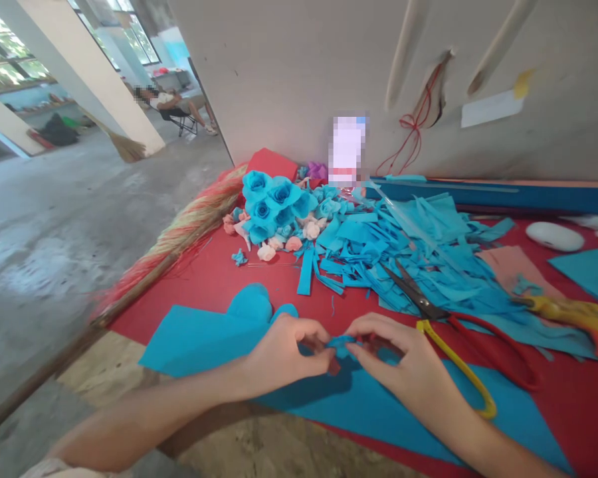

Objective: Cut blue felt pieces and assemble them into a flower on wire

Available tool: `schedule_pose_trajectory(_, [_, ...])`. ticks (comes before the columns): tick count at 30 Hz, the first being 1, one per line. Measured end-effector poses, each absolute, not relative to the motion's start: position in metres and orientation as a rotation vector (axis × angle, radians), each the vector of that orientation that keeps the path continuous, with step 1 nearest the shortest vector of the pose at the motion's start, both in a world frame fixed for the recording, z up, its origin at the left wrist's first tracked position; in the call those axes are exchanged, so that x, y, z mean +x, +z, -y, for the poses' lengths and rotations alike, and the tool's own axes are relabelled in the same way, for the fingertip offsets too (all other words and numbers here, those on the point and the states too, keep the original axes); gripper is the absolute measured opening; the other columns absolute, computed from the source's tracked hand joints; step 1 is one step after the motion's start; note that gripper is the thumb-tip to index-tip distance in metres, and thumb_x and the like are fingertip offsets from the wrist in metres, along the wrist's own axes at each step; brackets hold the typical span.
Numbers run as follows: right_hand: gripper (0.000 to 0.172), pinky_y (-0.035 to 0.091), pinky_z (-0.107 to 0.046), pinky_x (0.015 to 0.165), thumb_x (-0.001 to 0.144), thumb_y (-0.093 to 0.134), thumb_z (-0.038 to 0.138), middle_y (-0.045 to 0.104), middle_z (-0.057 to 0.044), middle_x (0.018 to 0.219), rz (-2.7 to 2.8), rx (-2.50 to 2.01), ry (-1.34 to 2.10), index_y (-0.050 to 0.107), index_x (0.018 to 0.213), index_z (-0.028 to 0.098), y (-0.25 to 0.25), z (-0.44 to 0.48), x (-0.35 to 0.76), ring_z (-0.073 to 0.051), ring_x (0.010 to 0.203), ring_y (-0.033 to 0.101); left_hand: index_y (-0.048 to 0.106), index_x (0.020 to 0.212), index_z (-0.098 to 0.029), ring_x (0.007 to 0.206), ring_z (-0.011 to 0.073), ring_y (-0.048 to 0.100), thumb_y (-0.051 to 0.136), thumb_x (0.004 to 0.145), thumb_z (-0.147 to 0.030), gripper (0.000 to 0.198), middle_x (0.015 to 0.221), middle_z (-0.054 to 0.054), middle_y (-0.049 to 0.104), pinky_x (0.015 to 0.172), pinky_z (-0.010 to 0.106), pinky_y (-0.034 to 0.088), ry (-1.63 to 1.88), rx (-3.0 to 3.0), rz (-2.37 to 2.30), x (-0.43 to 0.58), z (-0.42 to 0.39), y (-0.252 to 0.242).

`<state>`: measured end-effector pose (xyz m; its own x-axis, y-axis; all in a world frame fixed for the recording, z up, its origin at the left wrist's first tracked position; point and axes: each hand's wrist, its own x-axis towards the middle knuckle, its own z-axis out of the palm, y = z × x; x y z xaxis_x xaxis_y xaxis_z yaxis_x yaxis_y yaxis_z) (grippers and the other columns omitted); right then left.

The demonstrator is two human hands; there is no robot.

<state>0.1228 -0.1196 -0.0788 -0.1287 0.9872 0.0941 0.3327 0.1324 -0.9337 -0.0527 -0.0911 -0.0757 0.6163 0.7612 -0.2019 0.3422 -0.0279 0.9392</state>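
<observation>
Between both hands, just above the table, is a small crumpled piece of blue paper (343,344). My left hand (299,345) pinches its left side between thumb and fingers. From the other side, my right hand (391,348) pinches it the same way, fingertips close to the left ones. Under the hands lies a large flat blue sheet (194,338); rounded blue petal shapes (252,304) rest at its upper edge. Scissors (431,309) with one red and one yellow handle lie just beyond my right hand, blades slightly apart.
Blue paper roses (274,202) and small pink ones (266,252) stand at the back. A heap of blue strips (379,242) spreads rightward. A yellow-handled tool (568,312) lies far right, a straw broom (179,239) along the left edge. A person (172,103) sits in the background.
</observation>
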Motion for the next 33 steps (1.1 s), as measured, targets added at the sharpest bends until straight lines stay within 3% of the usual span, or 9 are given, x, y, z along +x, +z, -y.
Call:
schedule_pose_trajectory(5, [0.010, 0.043, -0.022, 0.050, 0.069, 0.054, 0.022, 0.064, 0.000, 0.067, 1.633, -1.349, 0.987, 0.064, 0.068, 0.020, -0.079, 0.118, 0.125, -0.013, 0.057, 0.054, 0.058, 0.069, -0.013, 0.064, 0.0136, 0.064, 0.053, 0.076, -0.022, 0.013, 0.068, 0.005, 0.069, 0.059, 0.020, 0.047, 0.396, 1.854, -0.981, -0.053, 0.090, -0.071])
schedule_pose_trajectory(9, [0.014, 0.045, -0.023, 0.051, 0.069, 0.054, 0.028, 0.065, -0.002, 0.068, 1.620, -1.397, 0.988, 0.064, 0.068, 0.019, -0.078, 0.115, 0.130, -0.015, 0.058, 0.056, 0.063, 0.084, -0.018, 0.085, 0.0187, 0.059, 0.064, 0.070, -0.028, 0.017, 0.089, 0.004, 0.066, 0.078, 0.029, 0.042, 0.326, 2.057, -0.954, -0.067, 0.079, -0.055])
schedule_pose_trajectory(11, [0.016, 0.046, -0.024, 0.052, 0.069, 0.054, 0.030, 0.065, -0.003, 0.068, 1.619, -1.428, 1.000, 0.063, 0.068, 0.018, -0.077, 0.113, 0.133, -0.016, 0.059, 0.058, 0.059, 0.100, -0.023, 0.097, 0.0189, 0.054, 0.060, 0.075, -0.029, 0.025, 0.101, 0.003, 0.062, 0.085, 0.031, 0.038, 0.218, 2.227, -0.947, -0.077, 0.073, -0.045])
schedule_pose_trajectory(14, [0.016, 0.046, -0.024, 0.052, 0.070, 0.053, 0.030, 0.065, -0.002, 0.067, 1.643, -1.467, 1.017, 0.063, 0.068, 0.017, -0.076, 0.112, 0.136, -0.016, 0.058, 0.058, 0.056, 0.103, -0.024, 0.100, 0.0187, 0.050, 0.058, 0.078, -0.031, 0.027, 0.103, 0.001, 0.060, 0.088, 0.033, 0.037, 0.128, 2.447, -1.019, -0.084, 0.071, -0.040])
schedule_pose_trajectory(23, [0.004, 0.045, -0.027, 0.062, 0.077, 0.059, 0.010, 0.059, 0.002, 0.070, 1.908, -1.555, 0.938, 0.060, 0.077, 0.014, -0.080, 0.096, 0.121, -0.011, 0.062, 0.053, 0.058, 0.094, -0.020, 0.097, 0.0192, 0.052, 0.064, 0.073, -0.024, 0.022, 0.096, 0.001, 0.061, 0.086, 0.034, 0.037, 0.006, 2.542, -1.027, -0.073, 0.078, -0.057])
schedule_pose_trajectory(28, [0.004, 0.047, -0.032, 0.071, 0.082, 0.058, 0.017, 0.060, 0.000, 0.078, 2.078, -1.607, 0.962, 0.060, 0.080, 0.014, -0.081, 0.082, 0.111, -0.013, 0.073, 0.057, 0.058, 0.075, -0.018, 0.088, 0.0172, 0.053, 0.062, 0.074, -0.019, 0.004, 0.084, 0.000, 0.061, 0.079, 0.030, 0.038, 0.025, 2.577, -1.000, -0.072, 0.080, -0.056])
schedule_pose_trajectory(33, [0.012, 0.048, -0.033, 0.070, 0.084, 0.057, 0.025, 0.060, 0.000, 0.077, 2.205, -1.644, 1.057, 0.060, 0.081, 0.014, -0.084, 0.075, 0.107, -0.014, 0.073, 0.057, 0.059, 0.074, -0.018, 0.078, 0.0141, 0.055, 0.059, 0.075, -0.016, 0.002, 0.075, 0.000, 0.062, 0.082, 0.029, 0.037, 0.076, 2.605, -0.973, -0.072, 0.083, -0.056])
